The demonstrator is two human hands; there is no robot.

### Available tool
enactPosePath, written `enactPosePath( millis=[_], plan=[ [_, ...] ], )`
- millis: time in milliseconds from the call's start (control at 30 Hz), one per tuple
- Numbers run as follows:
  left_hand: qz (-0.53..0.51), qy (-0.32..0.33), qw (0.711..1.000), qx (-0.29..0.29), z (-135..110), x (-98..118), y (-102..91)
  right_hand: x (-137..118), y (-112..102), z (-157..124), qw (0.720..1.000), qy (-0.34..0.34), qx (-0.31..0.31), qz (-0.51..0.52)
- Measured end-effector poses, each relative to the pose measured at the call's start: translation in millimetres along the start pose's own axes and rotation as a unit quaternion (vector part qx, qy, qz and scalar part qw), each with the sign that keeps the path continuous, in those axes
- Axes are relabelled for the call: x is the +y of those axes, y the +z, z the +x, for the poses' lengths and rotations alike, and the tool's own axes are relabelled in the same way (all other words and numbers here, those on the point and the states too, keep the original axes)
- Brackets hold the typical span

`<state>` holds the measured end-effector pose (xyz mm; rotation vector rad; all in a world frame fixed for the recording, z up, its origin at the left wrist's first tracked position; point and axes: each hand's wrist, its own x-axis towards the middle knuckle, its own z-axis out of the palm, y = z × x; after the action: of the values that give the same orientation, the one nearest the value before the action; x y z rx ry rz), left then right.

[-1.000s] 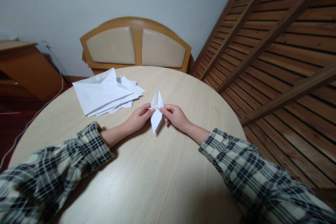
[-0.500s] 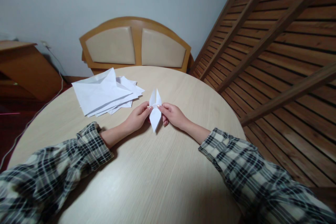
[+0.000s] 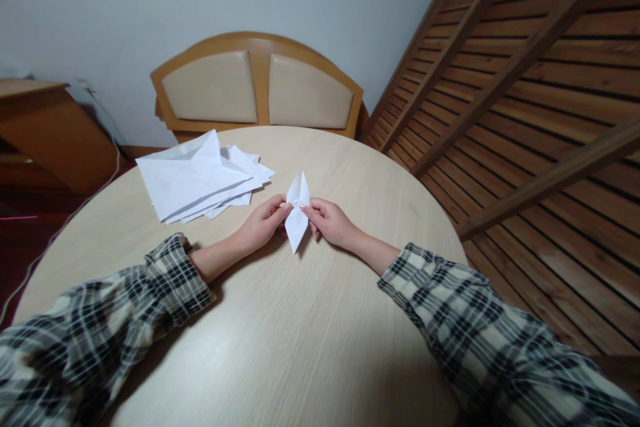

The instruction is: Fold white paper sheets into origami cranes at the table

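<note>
A white folded paper (image 3: 298,228), shaped like a narrow diamond, is held above the middle of the table. Its far end splits into two points, and its near end comes to a single tip. My left hand (image 3: 266,221) pinches its left edge at the middle, thumb on top. On the opposite edge my right hand (image 3: 331,220) grips it the same way, with the thumb on the face and the other fingers curled beneath. The fingers under the paper are partly hidden.
White paper sheets (image 3: 193,177) lie in a loose, overlapping pile at the back left of the round wooden table (image 3: 260,347). Behind the table stands a padded wooden headboard (image 3: 263,80). Slatted wood panelling (image 3: 540,100) slopes along the right, and a wooden cabinet (image 3: 50,127) stands left.
The folded paper has tilted slightly, its split far end shifting a little to the right. Both hands keep their pinch on its edges.
</note>
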<state>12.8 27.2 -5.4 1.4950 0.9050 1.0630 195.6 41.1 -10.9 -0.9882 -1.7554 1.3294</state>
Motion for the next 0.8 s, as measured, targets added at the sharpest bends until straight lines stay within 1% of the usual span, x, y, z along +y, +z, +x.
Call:
enactPosePath(
  millis=[100, 233, 333, 533, 800],
  plan=[
    [0.005, -0.010, 1.000, 0.004, 0.8, 2.4, -0.6, 1.0, -0.3, -0.3, 1.000, -0.010, 0.003, -0.004],
    [0.050, -0.022, 0.998, 0.009, 2.1, 3.2, -2.9, 2.9, 0.1, -1.2, 1.000, -0.027, 0.013, -0.008],
    [0.076, -0.020, 0.997, 0.014, 2.3, 2.6, -3.4, 3.9, 0.9, -2.5, 0.999, -0.039, 0.020, -0.020],
    [0.059, 0.002, 0.998, 0.005, 2.1, 0.0, -3.0, 2.8, 1.5, -5.0, 0.998, -0.044, 0.027, -0.040],
    [0.061, 0.001, 0.998, 0.000, 1.6, -4.2, -4.3, 2.8, 1.4, -5.2, 0.999, -0.040, 0.015, -0.025]
  ],
)
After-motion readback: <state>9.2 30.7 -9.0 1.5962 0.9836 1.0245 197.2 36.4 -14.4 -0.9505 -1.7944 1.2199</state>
